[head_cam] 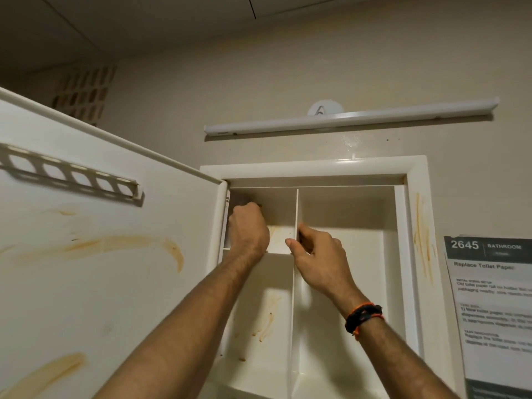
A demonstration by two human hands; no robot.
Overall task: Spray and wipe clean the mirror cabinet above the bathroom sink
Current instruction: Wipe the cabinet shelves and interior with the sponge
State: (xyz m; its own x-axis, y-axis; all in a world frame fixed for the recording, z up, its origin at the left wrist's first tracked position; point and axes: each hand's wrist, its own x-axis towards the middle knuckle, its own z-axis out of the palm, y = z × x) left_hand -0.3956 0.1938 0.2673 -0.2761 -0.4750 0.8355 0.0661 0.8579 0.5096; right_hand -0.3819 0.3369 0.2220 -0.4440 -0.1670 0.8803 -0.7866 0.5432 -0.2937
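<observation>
With the cabinet (313, 168) open, its door (109, 254) swung left, orange stains remain on door, frame and inside, so most wiping remains: the left hand (247, 230) grips something dark, unidentifiable, while the right hand (316, 254) pinches the central divider (295, 298).

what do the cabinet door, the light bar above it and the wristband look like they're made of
Cabinet door: seemingly moulded plastic or painted metal, off-white and semi-gloss, with rounded edges, a soft sheen and orange-brown smears. Light bar: probably white plastic, smooth and slightly glossy. Wristband: looks like braided cord or fabric, black and orange, matte.
</observation>
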